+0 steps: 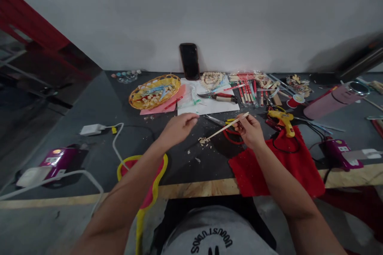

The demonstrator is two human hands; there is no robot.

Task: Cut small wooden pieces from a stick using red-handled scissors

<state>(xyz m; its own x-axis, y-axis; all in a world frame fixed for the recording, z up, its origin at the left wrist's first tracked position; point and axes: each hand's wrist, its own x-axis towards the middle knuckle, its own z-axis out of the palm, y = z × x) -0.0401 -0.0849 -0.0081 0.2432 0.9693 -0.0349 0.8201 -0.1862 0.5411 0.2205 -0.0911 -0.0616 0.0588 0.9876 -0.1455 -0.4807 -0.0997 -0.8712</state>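
Pale slender wooden stick [223,129], held at a slant in my right hand [249,130] above the dark grey tabletop [179,169]. The fingers and thumb are pinched near its upper end; its lower end points towards my left side and reaches a small heap of short, pale cut pieces [205,141]. Whether the tip touches the heap cannot be told. My left hand [178,130] is raised to the left of the stick, apart from it, with the fingers drawn in towards the thumb; I cannot tell whether they are fully closed or grip anything small.

Near my right hand lie red-handled scissors [233,137]. Beyond the hands, pliers with dark and red handles [223,97] rest on white paper sheets [206,106]; to their left is an oval yellow woven basket [140,102] of small pale and blue pieces. A black phone [189,61] leans upright against the pale wall [239,20]. To the right, a yellow glue gun [284,120] lies by a bright red cloth [295,167], and a pink metallic bottle [332,101] stands farther right.
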